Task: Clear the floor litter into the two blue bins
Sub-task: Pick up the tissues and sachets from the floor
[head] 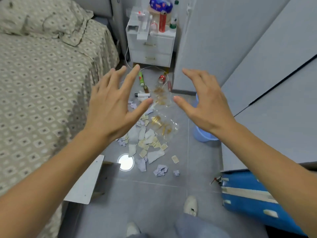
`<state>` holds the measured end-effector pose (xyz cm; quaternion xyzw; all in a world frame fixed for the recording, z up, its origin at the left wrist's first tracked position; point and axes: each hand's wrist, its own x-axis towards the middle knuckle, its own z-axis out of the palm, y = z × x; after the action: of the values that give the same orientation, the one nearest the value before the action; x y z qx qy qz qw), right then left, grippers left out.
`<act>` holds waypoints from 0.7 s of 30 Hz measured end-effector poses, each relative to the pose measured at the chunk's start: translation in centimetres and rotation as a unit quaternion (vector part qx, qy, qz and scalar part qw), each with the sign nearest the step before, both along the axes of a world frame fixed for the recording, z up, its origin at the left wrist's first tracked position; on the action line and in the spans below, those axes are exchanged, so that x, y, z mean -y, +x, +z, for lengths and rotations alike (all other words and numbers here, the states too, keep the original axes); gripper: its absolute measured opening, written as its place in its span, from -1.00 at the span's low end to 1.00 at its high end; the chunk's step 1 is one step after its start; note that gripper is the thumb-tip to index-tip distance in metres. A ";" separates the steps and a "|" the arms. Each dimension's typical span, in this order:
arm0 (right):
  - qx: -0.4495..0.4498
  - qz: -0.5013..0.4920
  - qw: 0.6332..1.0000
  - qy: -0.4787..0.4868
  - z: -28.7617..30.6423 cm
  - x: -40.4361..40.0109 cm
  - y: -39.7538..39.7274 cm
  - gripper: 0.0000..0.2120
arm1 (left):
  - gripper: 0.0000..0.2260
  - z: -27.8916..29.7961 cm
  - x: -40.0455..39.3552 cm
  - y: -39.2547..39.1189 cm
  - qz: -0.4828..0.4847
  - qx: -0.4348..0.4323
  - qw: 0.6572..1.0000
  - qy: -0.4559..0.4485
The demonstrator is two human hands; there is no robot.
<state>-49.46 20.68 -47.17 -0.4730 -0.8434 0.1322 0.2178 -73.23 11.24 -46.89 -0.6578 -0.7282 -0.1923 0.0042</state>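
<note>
Both hands are held out over the grey floor (154, 194), fingers spread and holding nothing: the left hand (113, 107) and the right hand (205, 107). Between and below them lie crumpled tissues (160, 170), small wrappers (175, 159) and clear plastic packets (163, 125). A light-blue bin (201, 134) stands partly hidden behind the right hand.

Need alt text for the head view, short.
Two bare hands, left hand and right hand, reach forward open and empty over a grey tiled floor strewn with crumpled paper scraps and clear plastic wrappers. A light blue plastic bin stands right, partly hidden.
</note>
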 end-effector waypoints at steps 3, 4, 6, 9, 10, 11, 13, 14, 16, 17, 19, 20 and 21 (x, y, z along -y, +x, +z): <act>-0.003 0.020 1.000 -0.018 -12.1 -0.6 -0.5 -0.34 | -0.29 -12.4 0.1 0.0 0.011 0.010 1.000 -0.019; -0.003 0.024 0.999 -0.023 -16.3 -0.7 -0.5 -0.35 | -0.29 -16.7 0.2 0.0 0.013 0.010 1.000 -0.026; -0.006 0.024 0.999 -0.037 -24.8 -0.9 -0.6 -0.37 | -0.31 -25.2 0.4 0.2 0.015 0.015 0.999 -0.038; -0.009 0.020 0.998 -0.061 -37.2 -0.7 -0.5 -0.39 | -0.32 -37.9 0.7 0.4 0.005 0.025 0.997 -0.067; -0.010 0.019 0.997 -0.069 -41.1 -0.7 -0.6 -0.39 | -0.32 -41.8 0.6 0.4 0.002 0.031 0.997 -0.075; -0.011 0.018 0.997 -0.076 -44.8 -0.6 -0.6 -0.40 | -0.32 -45.5 0.4 0.4 -0.003 0.036 0.996 -0.083; -0.013 0.013 0.996 -0.088 -51.8 -0.4 -0.6 -0.42 | -0.33 -52.3 -0.1 0.3 -0.016 0.040 0.994 -0.097; -0.014 0.011 0.995 -0.096 -55.0 -0.2 -0.7 -0.42 | -0.33 -55.4 -0.2 0.2 -0.020 0.040 0.994 -0.103; -0.016 0.001 0.994 -0.109 -60.7 0.4 -0.6 -0.43 | -0.34 -61.1 -0.2 -0.4 -0.028 0.040 0.992 -0.114; -0.015 -0.004 0.993 -0.114 -63.3 0.7 -0.5 -0.44 | -0.34 -63.7 -0.2 -0.8 -0.034 0.040 0.992 -0.118; -0.011 -0.007 0.993 -0.120 -68.0 1.6 -0.3 -0.45 | -0.35 -68.3 0.2 -2.0 -0.049 0.041 0.990 -0.129; -0.008 -0.004 0.992 -0.124 -70.1 2.1 -0.1 -0.46 | -0.35 -70.3 0.5 -2.7 -0.057 0.038 0.988 -0.138; -0.005 -0.002 0.991 -0.130 -72.1 2.6 0.0 -0.46 | -0.35 -72.2 0.8 -3.3 -0.063 0.031 0.987 -0.147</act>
<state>-49.42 18.12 -119.24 -0.4982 -0.8172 0.2426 0.1585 -76.51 10.44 -119.07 -0.6897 -0.7053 -0.1030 -0.1275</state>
